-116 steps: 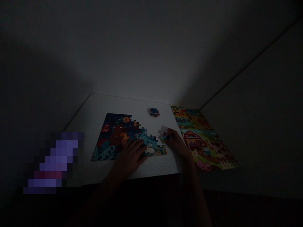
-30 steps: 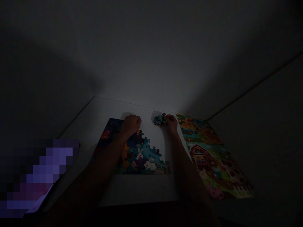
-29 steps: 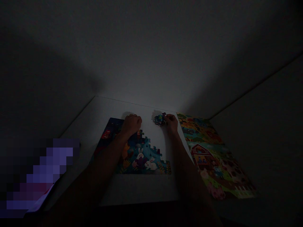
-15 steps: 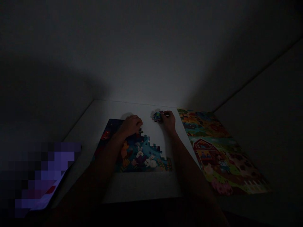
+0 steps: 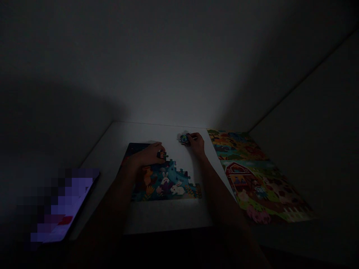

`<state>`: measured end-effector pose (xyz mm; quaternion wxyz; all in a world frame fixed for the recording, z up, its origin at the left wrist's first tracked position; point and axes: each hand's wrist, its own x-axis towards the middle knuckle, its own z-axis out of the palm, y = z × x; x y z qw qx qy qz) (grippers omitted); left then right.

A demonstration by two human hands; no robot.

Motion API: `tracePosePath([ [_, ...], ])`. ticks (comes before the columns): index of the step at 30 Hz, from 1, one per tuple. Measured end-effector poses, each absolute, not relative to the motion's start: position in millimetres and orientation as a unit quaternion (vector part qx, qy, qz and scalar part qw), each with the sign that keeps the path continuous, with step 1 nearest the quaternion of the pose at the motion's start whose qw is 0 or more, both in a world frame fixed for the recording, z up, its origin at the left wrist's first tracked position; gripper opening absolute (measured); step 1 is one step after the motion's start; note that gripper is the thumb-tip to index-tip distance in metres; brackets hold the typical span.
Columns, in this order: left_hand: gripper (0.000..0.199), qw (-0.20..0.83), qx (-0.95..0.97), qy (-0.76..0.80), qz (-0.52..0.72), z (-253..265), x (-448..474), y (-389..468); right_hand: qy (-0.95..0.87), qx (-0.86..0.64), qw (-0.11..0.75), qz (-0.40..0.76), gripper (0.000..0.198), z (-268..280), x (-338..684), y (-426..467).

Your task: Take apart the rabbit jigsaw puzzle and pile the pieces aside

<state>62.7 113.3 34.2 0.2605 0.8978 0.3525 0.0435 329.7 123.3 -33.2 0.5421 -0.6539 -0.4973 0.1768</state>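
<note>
A partly assembled jigsaw puzzle (image 5: 168,183) with white rabbits and dark blue edges lies on the white table. My left hand (image 5: 150,154) rests over its upper part, thumb and fingers curled around a puzzle piece (image 5: 162,154) at the stepped upper edge. The hand and forearm hide much of the puzzle's left side. Farther back, a small heap of loose puzzle pieces (image 5: 183,139) sits beyond the puzzle. At the heap's right side is my right hand (image 5: 198,144), its thumb and fingertips pinched on a dark puzzle piece.
To the right lie two colourful animal pictures: a farm scene with a red barn (image 5: 260,190) and a jungle-like scene (image 5: 235,144) behind it. A lit, partly pixelated screen (image 5: 67,213) stands at the left. A wall (image 5: 162,74) rises behind the white table (image 5: 157,218).
My left hand has lowered slightly toward me, and a piece now shows between its thumb and fingers. The right hand stays at the heap. The view has shifted a little.
</note>
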Motion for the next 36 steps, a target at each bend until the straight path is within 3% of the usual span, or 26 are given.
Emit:
tracePosePath([
  [13,0.027,0.250,0.887,0.384,0.050,35,65,111,-0.495,-0.654,0.557,0.132,0.027,-17,329,90],
  [22,0.031,0.231,0.885,0.402,0.047,36,67,108,-0.617,-0.616,0.460,0.168,0.022,-8,319,56],
  [30,0.036,0.178,0.893,0.412,0.024,43,74,103,-0.618,-0.614,0.444,0.207,0.021,-10,317,59],
  [36,0.029,0.147,0.894,0.422,0.022,42,77,100,-0.624,-0.615,0.429,0.222,0.023,-14,314,64],
])
